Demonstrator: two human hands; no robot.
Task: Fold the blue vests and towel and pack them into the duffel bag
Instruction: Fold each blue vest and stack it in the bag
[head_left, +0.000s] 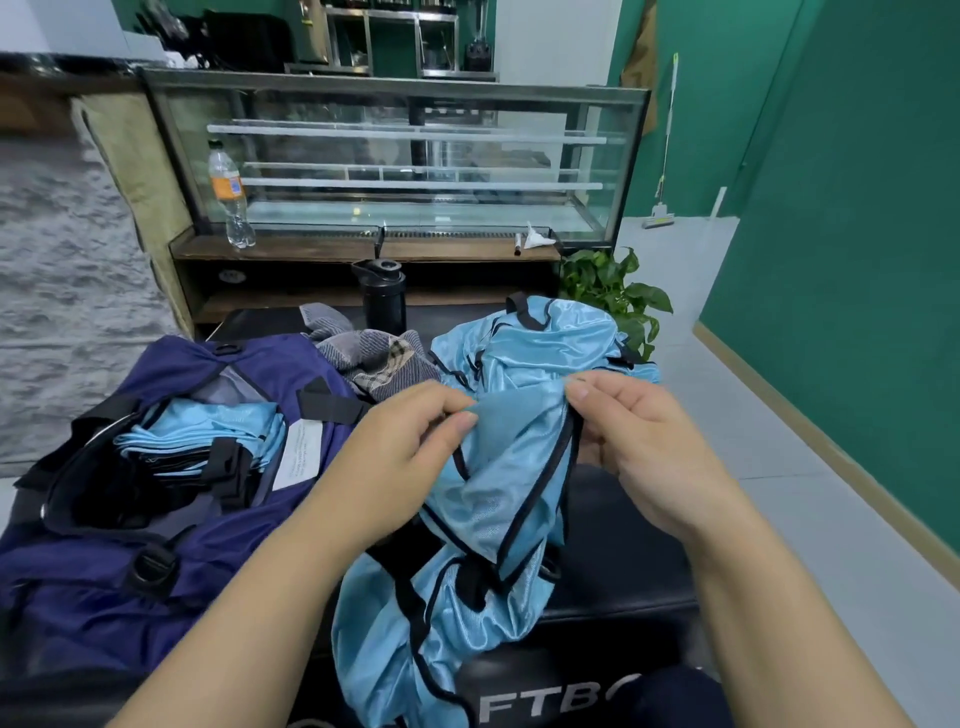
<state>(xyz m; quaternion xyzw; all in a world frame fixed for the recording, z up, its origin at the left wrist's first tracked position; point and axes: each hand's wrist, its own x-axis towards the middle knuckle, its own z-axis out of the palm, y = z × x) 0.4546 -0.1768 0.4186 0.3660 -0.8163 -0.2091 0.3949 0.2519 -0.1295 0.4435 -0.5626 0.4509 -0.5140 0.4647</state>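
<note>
A light blue vest (498, 499) with black trim hangs crumpled between my hands over the black bench. My left hand (400, 447) pinches its upper edge on the left. My right hand (639, 441) pinches the same edge on the right. More blue vests (540, 343) lie heaped behind it. A grey checked towel (379, 353) lies bunched just left of that heap. The navy duffel bag (104, 587) sits open at the left, with folded blue vests (208, 431) stacked inside.
A black bottle (383, 299) stands behind the towel. A glass display case (405, 161) with a plastic bottle (231, 197) fills the back. A potted plant (618, 291) stands at the right beside the black bench (623, 545). Tiled floor (805, 519) runs to a green wall.
</note>
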